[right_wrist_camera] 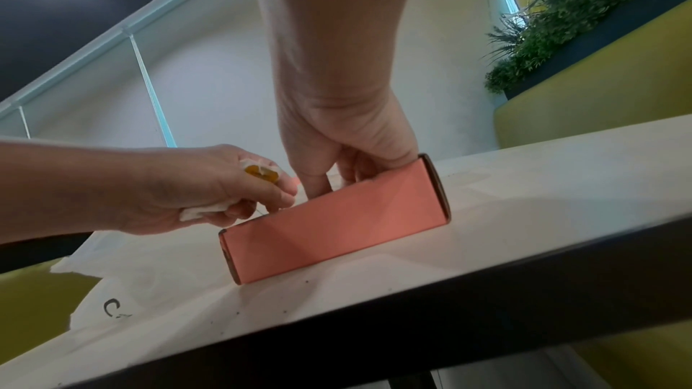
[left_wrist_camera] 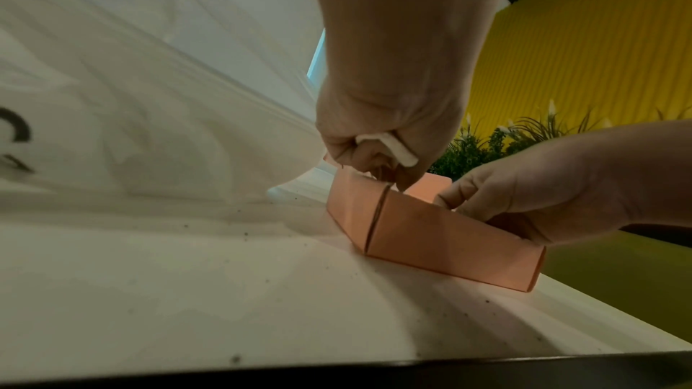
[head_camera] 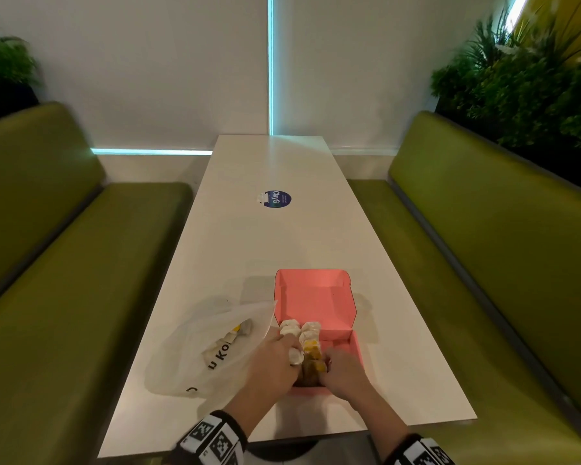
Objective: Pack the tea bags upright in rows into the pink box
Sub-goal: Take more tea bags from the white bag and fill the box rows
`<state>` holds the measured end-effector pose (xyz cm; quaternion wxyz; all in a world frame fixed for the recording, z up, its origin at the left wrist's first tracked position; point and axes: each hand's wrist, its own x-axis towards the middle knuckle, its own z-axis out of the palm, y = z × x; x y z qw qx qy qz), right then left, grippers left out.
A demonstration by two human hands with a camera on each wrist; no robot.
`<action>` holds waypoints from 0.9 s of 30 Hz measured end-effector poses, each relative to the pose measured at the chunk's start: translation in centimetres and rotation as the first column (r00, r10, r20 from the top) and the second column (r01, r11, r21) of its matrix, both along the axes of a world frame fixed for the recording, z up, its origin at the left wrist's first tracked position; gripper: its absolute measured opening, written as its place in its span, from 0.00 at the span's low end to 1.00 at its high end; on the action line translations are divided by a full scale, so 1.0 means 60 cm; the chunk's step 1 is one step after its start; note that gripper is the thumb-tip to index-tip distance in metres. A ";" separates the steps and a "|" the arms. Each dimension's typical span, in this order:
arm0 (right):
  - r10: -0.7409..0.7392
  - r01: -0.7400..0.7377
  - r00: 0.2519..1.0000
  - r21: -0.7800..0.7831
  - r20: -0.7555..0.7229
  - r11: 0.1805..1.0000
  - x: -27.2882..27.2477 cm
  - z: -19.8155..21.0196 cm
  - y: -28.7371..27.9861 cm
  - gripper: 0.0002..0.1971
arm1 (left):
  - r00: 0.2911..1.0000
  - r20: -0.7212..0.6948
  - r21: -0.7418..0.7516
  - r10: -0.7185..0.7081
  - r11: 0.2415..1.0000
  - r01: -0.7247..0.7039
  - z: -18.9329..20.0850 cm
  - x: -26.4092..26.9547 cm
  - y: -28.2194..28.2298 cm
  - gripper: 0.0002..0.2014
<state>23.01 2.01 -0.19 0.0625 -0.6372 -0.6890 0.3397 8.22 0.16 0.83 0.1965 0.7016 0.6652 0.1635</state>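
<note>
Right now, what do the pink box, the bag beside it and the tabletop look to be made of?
The pink box: matte folded card, probably; creased corners and a darker cut edge show. The bag: thin translucent plastic film, wrinkled, with tea bags showing through. The tabletop: hard, smooth, off-white, faintly glossy, likely laminate, though that is uncertain. The tea bag in the left hand looks like soft white paper.

On the surface (head_camera: 282, 236) I can read "ClayG" on a round dark-blue sticker (head_camera: 277, 199); its smaller print is too fine to read. Nearer me than that sticker, the white plastic bag (head_camera: 195, 360) carries black lettering, of which only "u Ko" is legible.
</note>
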 end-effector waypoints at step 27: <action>-0.132 0.071 0.935 -0.191 -0.329 0.979 -0.031 0.016 -0.026 0.11 | 0.934 0.338 -0.056 0.114 0.993 -0.100 -0.021 -0.056 -0.069 0.22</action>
